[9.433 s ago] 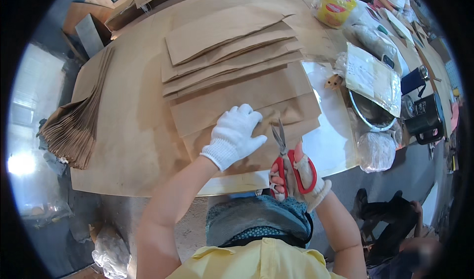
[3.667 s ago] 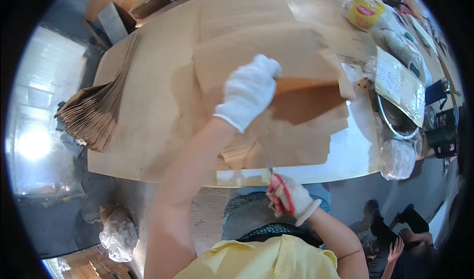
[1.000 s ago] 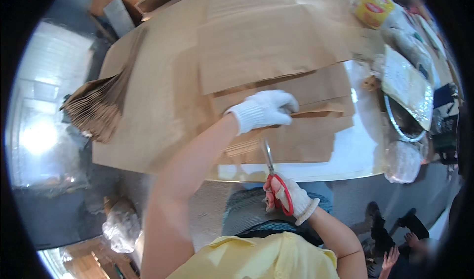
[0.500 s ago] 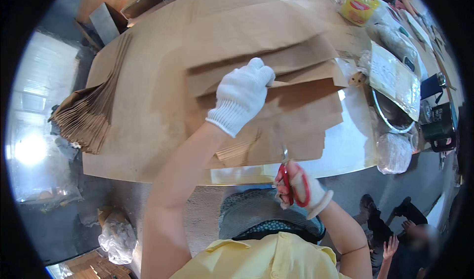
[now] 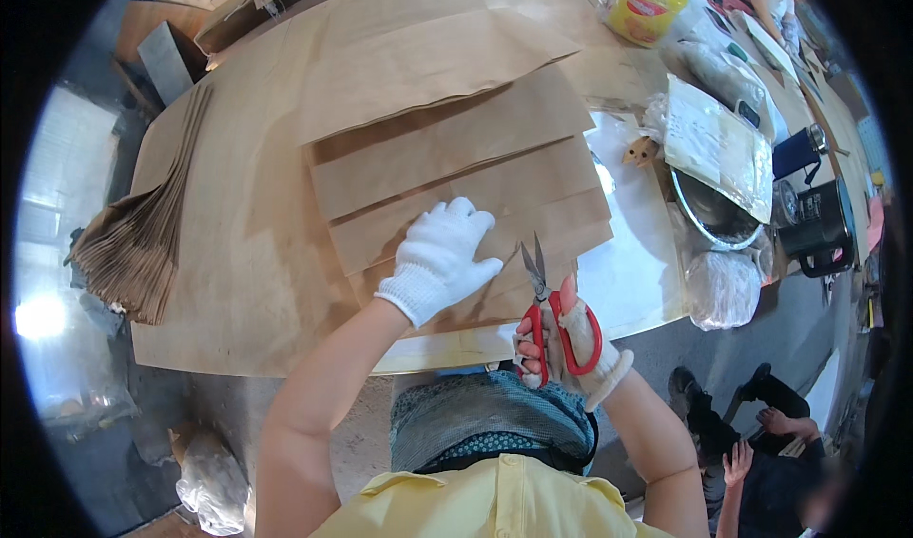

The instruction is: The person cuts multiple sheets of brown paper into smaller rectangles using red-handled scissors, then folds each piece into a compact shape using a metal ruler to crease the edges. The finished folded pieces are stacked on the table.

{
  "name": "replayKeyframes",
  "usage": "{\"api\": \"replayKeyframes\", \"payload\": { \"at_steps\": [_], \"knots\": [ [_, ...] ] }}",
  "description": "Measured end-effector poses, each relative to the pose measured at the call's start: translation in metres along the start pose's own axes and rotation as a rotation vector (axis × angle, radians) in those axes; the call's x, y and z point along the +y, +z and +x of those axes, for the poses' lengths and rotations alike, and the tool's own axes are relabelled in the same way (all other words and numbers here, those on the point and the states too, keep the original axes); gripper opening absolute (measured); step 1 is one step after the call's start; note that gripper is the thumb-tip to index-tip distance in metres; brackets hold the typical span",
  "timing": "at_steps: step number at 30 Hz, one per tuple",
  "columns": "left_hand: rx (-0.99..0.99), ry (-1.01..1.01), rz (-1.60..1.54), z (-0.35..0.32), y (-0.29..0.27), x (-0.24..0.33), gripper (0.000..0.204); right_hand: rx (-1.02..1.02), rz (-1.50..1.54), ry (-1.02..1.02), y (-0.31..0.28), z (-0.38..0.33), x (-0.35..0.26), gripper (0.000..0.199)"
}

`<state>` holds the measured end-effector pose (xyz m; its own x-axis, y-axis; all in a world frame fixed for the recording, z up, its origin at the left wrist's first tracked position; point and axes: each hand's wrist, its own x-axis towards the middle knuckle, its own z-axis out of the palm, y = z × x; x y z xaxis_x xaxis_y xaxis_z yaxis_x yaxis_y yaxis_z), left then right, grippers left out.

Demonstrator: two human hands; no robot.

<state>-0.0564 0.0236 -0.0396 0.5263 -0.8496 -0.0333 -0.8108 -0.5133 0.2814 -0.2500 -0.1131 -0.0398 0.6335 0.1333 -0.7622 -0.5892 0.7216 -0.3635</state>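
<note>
My left hand point(image 5: 439, 255), in a white knit glove, lies on a pile of brown paper sheets point(image 5: 466, 153) with its fingers loosely spread. The sheets overlap in steps, with folded flaps and edges showing. My right hand point(image 5: 561, 338), in a glove that leaves the fingertips bare, grips scissors point(image 5: 542, 300) with red handles by their loops. Their blades stand slightly apart and point away from me, just over the near part of the paper. A thin dark strip lies on the paper between the left hand and the blade tips.
On the left of the table point(image 5: 242, 253) stands a fanned stack of folded brown paper point(image 5: 143, 243). At right are a metal bowl point(image 5: 713, 216) under a plastic-wrapped packet, a black mug point(image 5: 820, 229), a blue flask point(image 5: 799, 153) and a yellow tub point(image 5: 644, 7). Another person point(image 5: 780, 462) sits lower right.
My left hand has come down toward me from the raised paper edge and opened onto the sheets, which now lie flatter. The scissors have spread apart and are steadier. The whole view has shifted.
</note>
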Motion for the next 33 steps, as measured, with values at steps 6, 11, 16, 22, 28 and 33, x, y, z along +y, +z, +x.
{"api": "replayKeyframes", "payload": {
  "at_steps": [6, 11, 16, 22, 28, 33],
  "knots": [
    [-0.037, -0.109, 0.065, 0.002, -0.002, 0.012, 0.04, -0.147, -0.124, -0.099, -0.018, 0.006, -0.002, 0.086],
    [-0.002, -0.048, 0.039, -0.002, 0.003, 0.007, 0.026, -0.04, -0.333, -0.141, -0.057, -0.017, 0.0, 0.073],
    [0.027, 0.011, 0.009, -0.003, 0.006, 0.004, 0.017, 0.194, -0.305, -0.246, -0.087, 0.0, -0.028, 0.061],
    [-0.152, 0.026, -0.2, 0.015, -0.009, -0.014, 0.018, 0.074, -0.093, -0.227, -0.054, 0.018, 0.031, 0.051],
    [-0.407, 0.1, -0.367, 0.041, -0.028, -0.047, 0.031, -0.305, -0.564, -0.125, 0.048, 0.052, 0.088, 0.052],
    [-0.451, -0.046, -0.399, 0.04, -0.034, -0.036, 0.03, -0.159, -0.669, -0.168, 0.08, 0.071, 0.088, 0.058]
  ]
}}
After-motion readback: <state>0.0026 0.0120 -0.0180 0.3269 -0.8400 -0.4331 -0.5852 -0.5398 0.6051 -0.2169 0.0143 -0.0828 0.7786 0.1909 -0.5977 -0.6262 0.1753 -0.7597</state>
